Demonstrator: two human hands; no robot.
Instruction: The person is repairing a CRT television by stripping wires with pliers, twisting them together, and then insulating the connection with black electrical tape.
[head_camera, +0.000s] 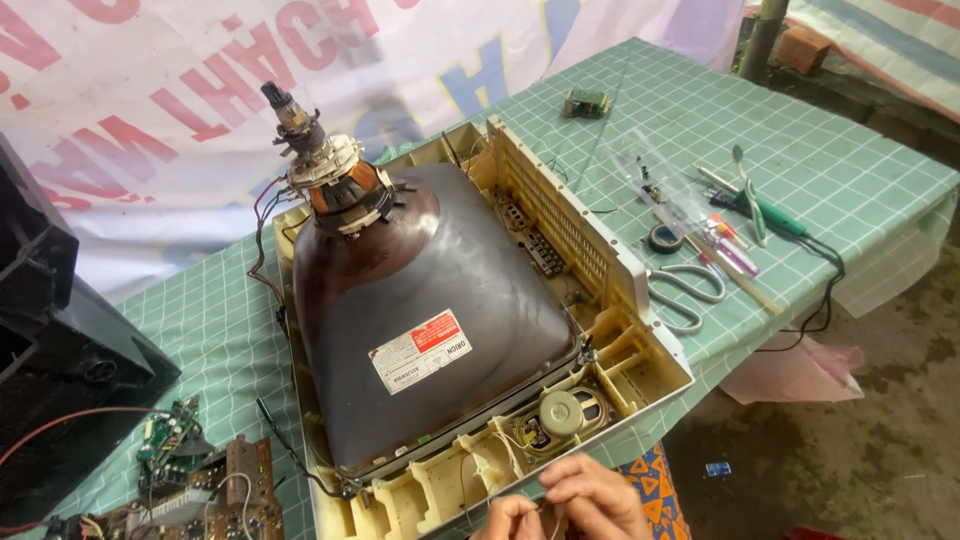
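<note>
Overall light: soft, even daylight is seen across the counter (850, 180); nothing is dim.
Source: no lamp is shown; the light appears diffuse, from above.
Shadows: only faint, soft-edged shadows are cast beside the scissors (686, 290) and under the plastic casing (640, 330) at the counter's near edge.
Glare: a dull sheen is carried on the dark picture tube (440, 290); no blown-out patches are found.
Sharpness: the tube and its label (420, 350) are rendered fairly sharp.
Blur: both hands (565, 505) at the bottom edge are slightly smeared; the banner (150, 110) behind is softened.
Distortion: the counter's grid lines are bent mildly towards the corners.
</note>
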